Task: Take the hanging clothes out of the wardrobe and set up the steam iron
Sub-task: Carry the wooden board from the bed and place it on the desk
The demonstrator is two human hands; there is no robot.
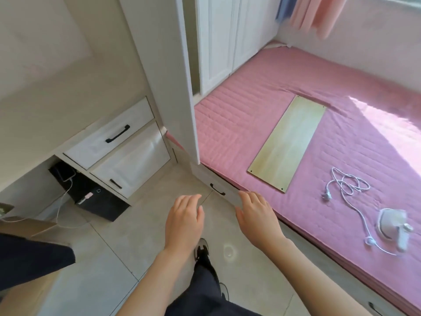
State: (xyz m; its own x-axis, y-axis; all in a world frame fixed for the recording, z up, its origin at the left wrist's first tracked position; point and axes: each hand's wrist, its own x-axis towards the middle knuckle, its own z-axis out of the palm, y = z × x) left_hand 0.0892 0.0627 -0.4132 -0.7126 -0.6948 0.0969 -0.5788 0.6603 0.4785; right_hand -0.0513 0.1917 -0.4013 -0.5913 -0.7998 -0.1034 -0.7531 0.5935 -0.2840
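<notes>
Both steps are judged undone — the white panelled wardrobe (218, 42) appears shut, so its doors must be opened next. Left hand (184, 221) and right hand (255, 215) are held over the tiled floor (127, 238), fingers (193, 198) loosely spread, nothing touched. The small white steam iron (393, 224) is seen lying near the pink quilted mattress's (227, 124) front edge.

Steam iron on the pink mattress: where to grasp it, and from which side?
Probably its handle, the slim part jutting from the steam iron toward the mattress near edge. Come from above on that side; the cord trails off left.
</notes>
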